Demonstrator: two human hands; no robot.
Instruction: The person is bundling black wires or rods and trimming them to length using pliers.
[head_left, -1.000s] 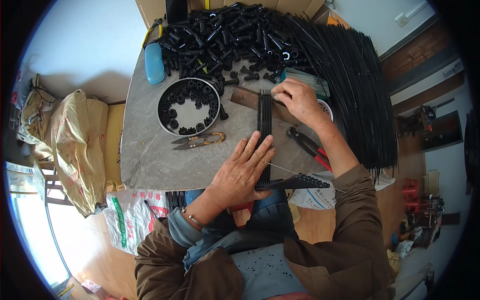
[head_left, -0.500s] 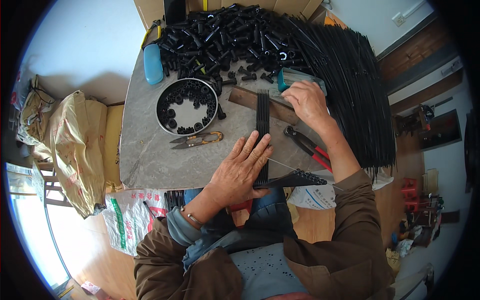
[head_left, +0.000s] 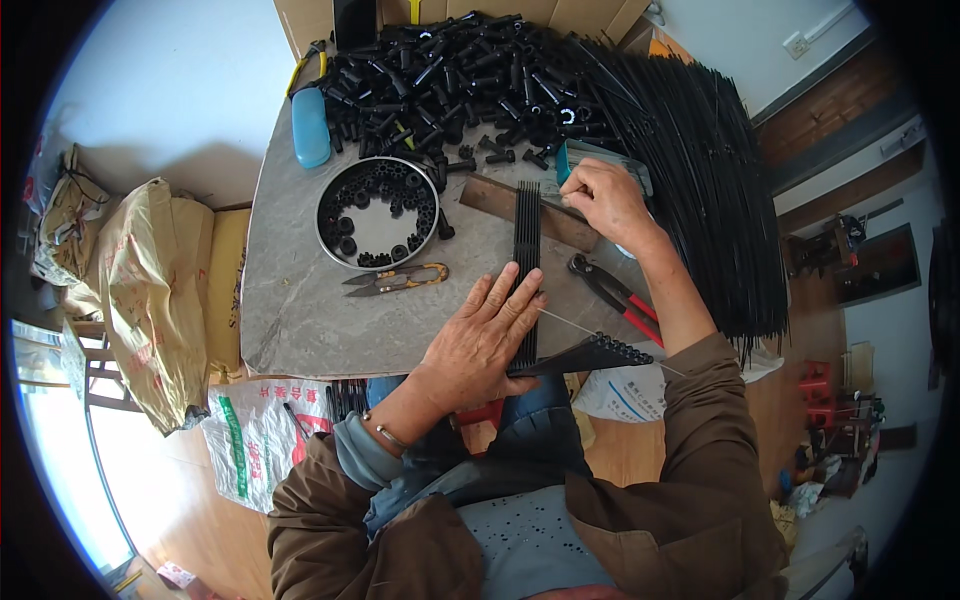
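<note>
My left hand (head_left: 482,335) lies flat with stretched fingers across a row of narrow black strips (head_left: 527,225), pressing it to the table near the front edge. From under that hand a black wedge-shaped piece (head_left: 590,352) with a row of small round holes along its edge reaches right, past the table edge. A thin pale rod (head_left: 572,323) slants from beside my fingertips to this piece. My right hand (head_left: 606,203) is closed in a pinch at the front of a teal box (head_left: 570,158) holding thin pale sticks. Whatever its fingers hold is too small to make out.
Loose black bolt-like parts (head_left: 450,80) heap at the back; long black rods (head_left: 700,190) lie right. A round tin (head_left: 345,262) with small black rings, snips (head_left: 400,281), red-handled pliers (head_left: 625,305), a flat metal bar (head_left: 495,198) and a blue case (head_left: 310,130) surround my hands.
My right hand's fingers have curled in more tightly by the teal box, and the hand sits slightly lower. My left hand stays put on the strips.
</note>
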